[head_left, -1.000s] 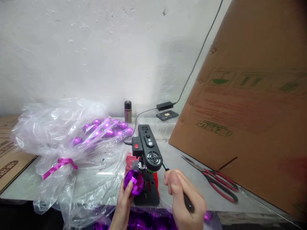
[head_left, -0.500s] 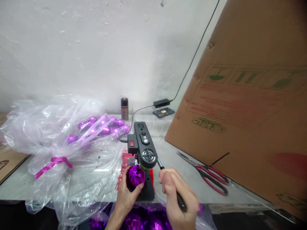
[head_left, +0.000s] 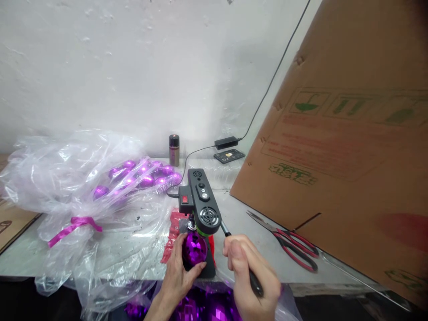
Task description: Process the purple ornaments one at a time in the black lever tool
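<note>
My left hand [head_left: 179, 272] is closed around a shiny purple mirrored ball [head_left: 195, 248], thumb at its lower right and fingers on its left. The ball's top sits just under the metal tip of a black bench machine [head_left: 205, 200] with a red switch [head_left: 185, 199]. In a closed fist, my right hand [head_left: 252, 276] grips the black-handled lever [head_left: 255, 285], whose metal rod runs up to the machine's right side. Beneath the ball is the machine's black base [head_left: 210, 267], partly hidden, on red plastic [head_left: 170, 240].
A clear bag [head_left: 70, 178] of purple balls covers the left side. Scissors [head_left: 290, 243] lie right, before a large cardboard box [head_left: 351, 156]. Behind stand a small bottle [head_left: 174, 151], a phone [head_left: 229, 156] and a power adapter [head_left: 226, 142]. More purple balls [head_left: 217, 305] are below the table edge.
My left hand has shifted the purple ball slightly right and turned it a little under the machine. My right hand stays on the lever, nearly unmoved.
</note>
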{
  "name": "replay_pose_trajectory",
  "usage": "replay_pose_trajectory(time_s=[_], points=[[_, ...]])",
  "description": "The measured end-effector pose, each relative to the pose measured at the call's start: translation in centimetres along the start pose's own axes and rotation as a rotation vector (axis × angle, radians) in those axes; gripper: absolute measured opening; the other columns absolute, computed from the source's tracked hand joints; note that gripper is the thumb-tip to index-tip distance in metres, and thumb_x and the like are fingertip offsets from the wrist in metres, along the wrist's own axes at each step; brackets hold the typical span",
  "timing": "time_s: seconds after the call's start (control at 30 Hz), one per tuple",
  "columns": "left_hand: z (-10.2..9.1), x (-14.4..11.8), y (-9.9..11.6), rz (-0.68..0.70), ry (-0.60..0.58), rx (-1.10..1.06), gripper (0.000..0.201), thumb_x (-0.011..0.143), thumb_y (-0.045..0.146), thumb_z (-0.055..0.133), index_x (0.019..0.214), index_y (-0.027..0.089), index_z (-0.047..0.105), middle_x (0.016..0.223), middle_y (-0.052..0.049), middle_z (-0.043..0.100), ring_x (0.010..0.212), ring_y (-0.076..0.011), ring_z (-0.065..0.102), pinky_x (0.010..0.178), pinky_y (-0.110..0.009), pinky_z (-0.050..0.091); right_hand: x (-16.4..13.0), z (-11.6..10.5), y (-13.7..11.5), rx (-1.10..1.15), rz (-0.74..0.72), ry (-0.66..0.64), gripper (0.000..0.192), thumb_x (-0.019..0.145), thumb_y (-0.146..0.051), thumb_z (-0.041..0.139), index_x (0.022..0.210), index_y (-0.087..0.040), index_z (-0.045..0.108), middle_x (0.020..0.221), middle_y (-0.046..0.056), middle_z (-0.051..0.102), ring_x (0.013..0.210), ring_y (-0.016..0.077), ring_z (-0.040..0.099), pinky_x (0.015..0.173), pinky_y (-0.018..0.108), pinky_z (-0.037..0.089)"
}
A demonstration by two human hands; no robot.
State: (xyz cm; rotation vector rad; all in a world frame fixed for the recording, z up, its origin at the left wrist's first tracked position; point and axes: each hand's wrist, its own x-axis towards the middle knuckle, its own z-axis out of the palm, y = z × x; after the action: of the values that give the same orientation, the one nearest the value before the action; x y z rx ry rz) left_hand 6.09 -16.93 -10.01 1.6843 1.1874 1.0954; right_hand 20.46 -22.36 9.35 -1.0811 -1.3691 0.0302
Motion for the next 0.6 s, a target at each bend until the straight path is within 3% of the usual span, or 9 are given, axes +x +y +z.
replay_pose_trajectory(time_s=[0.2,0.37,0.6], points=[[0.3,0.4,0.1,0.013,-0.012,0.038,0.077,0.081,0.042,0.081,0.148,0.017,0.052,0.153,-0.025,0.065,0.145,-0.0458,0.062,0.122,-0.07,0.047,0.3,0.1,-0.3,0.008,-0.031,0.023,0.031,0.106,-0.003,0.045,0.083,-0.023,0.048,0.072,-0.004,0.051,0.064,0.0069,0.053,0.057,0.019,0.044],[1.7,1.7,1.0,0.03,0.008,0.035,0.073,0.074,0.036,0.08,0.141,0.017,0.056,0.138,-0.02,0.071,0.134,-0.0428,0.068,0.118,-0.068,0.051,0.0,0.0,-0.1,0.012,0.0,0.003,0.029,0.106,-0.003,0.047,0.086,-0.022,0.049,0.074,-0.002,0.054,0.064,0.0085,0.053,0.057,0.021,0.044],[2.2,1.9,0.0,0.034,0.019,0.001,0.075,0.07,0.037,0.081,0.138,0.016,0.057,0.135,-0.019,0.07,0.131,-0.042,0.069,0.117,-0.066,0.052,-0.6,-0.3,0.2,0.052,-0.008,-0.019,0.03,0.106,-0.001,0.044,0.085,-0.022,0.05,0.076,-0.001,0.054,0.065,0.0094,0.053,0.055,0.022,0.04]])
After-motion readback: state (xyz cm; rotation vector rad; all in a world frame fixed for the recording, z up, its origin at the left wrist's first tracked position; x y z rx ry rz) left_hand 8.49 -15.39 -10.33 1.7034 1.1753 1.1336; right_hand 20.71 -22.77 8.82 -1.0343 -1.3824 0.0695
